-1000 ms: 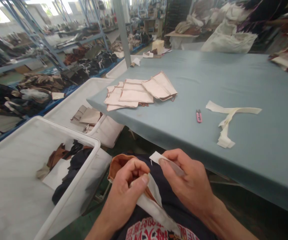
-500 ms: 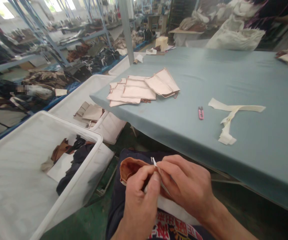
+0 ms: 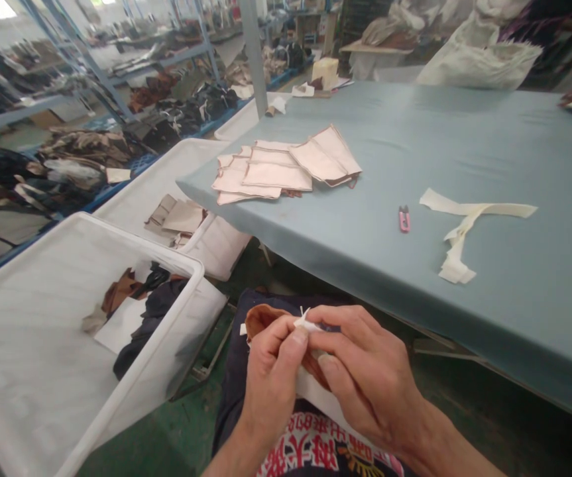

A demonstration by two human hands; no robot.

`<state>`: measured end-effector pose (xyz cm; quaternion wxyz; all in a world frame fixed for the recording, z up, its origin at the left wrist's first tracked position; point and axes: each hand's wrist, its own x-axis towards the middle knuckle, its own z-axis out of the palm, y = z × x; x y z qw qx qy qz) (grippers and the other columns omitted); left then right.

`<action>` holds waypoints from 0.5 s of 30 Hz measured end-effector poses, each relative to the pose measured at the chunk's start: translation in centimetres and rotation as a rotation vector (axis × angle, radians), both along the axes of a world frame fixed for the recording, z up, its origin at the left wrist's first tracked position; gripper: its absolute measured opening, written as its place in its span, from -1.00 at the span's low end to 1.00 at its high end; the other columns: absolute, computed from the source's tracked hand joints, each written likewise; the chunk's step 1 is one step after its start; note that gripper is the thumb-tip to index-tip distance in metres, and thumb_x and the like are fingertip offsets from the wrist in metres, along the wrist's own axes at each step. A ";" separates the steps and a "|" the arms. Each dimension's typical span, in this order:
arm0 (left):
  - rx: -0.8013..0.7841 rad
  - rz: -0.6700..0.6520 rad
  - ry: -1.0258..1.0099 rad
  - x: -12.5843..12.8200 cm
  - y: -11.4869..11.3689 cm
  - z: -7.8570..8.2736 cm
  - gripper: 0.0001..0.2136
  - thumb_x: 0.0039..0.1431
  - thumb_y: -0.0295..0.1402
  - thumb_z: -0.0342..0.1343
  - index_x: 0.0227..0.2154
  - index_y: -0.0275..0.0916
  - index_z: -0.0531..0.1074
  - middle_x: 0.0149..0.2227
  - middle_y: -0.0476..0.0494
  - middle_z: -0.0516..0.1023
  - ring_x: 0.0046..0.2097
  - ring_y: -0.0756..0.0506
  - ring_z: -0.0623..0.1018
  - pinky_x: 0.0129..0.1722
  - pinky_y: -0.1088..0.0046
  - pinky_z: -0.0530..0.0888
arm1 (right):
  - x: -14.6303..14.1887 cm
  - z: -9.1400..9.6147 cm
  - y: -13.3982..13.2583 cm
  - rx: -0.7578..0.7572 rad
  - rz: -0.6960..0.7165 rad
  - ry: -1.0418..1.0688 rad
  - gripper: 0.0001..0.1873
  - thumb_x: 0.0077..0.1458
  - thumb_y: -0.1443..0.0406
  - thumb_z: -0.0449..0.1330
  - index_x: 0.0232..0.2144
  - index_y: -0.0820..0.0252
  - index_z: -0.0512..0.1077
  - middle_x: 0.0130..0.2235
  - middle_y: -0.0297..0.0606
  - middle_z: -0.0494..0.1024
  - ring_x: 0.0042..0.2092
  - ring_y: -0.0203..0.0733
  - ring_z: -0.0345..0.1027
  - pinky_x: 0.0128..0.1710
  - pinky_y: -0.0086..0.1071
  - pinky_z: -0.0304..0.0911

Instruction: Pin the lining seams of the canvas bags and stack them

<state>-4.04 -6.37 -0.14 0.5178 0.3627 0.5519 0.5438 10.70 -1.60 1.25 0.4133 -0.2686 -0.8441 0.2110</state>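
In my lap, both hands work on a fabric piece (image 3: 264, 318), brown on one side and cream on the other. My left hand (image 3: 270, 384) is closed, thumb and forefinger pinching the cream edge near a small white tip. My right hand (image 3: 365, 377) is closed too, fingers pinching the same piece from the right, close against the left hand. Much of the fabric is hidden under the hands.
A blue-grey table (image 3: 514, 152) ahead bears a stack of cream fabric pieces (image 3: 278, 171), pink thread snips (image 3: 404, 218) and loose cream strips (image 3: 459, 232). A white bin (image 3: 32, 371) with dark and brown scraps stands at my left, another bin (image 3: 166, 192) behind it.
My hands have come together and risen slightly on the fabric; the cream flap once held apart by the right hand is now pinched between both. The view has tilted a little.
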 end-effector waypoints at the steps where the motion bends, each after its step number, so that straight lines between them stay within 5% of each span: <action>1: -0.002 0.005 0.012 0.0 0.1 0.0 -0.67 0.31 -0.17 0.11 -0.49 -0.30 0.43 -0.49 0.00 0.35 -0.43 0.03 0.28 -0.43 0.55 0.28 | 0.0 -0.2 -0.1 -0.017 -0.002 0.008 -0.75 0.28 0.48 0.06 -0.14 0.24 0.51 -0.06 -0.12 0.57 -0.04 -0.17 0.44 0.00 -0.29 0.39; 5: -0.038 -0.001 0.040 0.0 0.4 -0.1 -0.63 0.33 -0.16 0.07 -0.55 -0.26 0.32 -0.55 0.03 0.27 -0.48 0.03 0.23 -0.46 0.52 0.24 | 0.4 -0.9 -0.3 -0.137 -0.139 0.168 -0.85 0.24 0.40 0.15 -0.16 0.12 0.43 0.01 -0.19 0.54 0.00 -0.19 0.44 0.00 -0.32 0.37; 8: -0.035 0.013 0.109 -0.3 0.3 0.0 -0.62 0.35 -0.16 0.04 -0.55 -0.24 0.28 -0.57 0.05 0.23 -0.50 0.03 0.21 -0.48 0.50 0.21 | 0.6 -0.7 0.1 -0.459 -0.313 0.190 -0.78 0.21 0.27 0.16 -0.08 0.09 0.43 0.04 -0.16 0.56 0.06 -0.08 0.44 -0.02 -0.23 0.37; 12: 0.056 -0.006 0.229 -0.6 0.4 0.4 -0.65 0.36 -0.23 -0.01 -0.55 -0.26 0.32 -0.55 0.01 0.30 -0.48 0.01 0.28 -0.46 0.51 0.26 | -0.5 0.2 0.6 -0.853 -0.140 0.037 -0.79 0.19 0.17 0.18 -0.20 0.11 0.53 -0.16 -0.24 0.64 -0.11 -0.07 0.50 -0.04 -0.18 0.35; 15: 0.108 -0.032 0.277 -0.6 0.5 0.7 -0.66 0.36 -0.28 -0.02 -0.54 -0.27 0.37 -0.55 0.01 0.34 -0.48 0.01 0.32 -0.46 0.52 0.29 | -1.6 0.3 0.6 -0.969 -0.095 0.117 -0.81 0.21 0.17 0.18 -0.25 0.13 0.52 -0.19 -0.25 0.65 -0.14 -0.11 0.52 -0.08 -0.24 0.37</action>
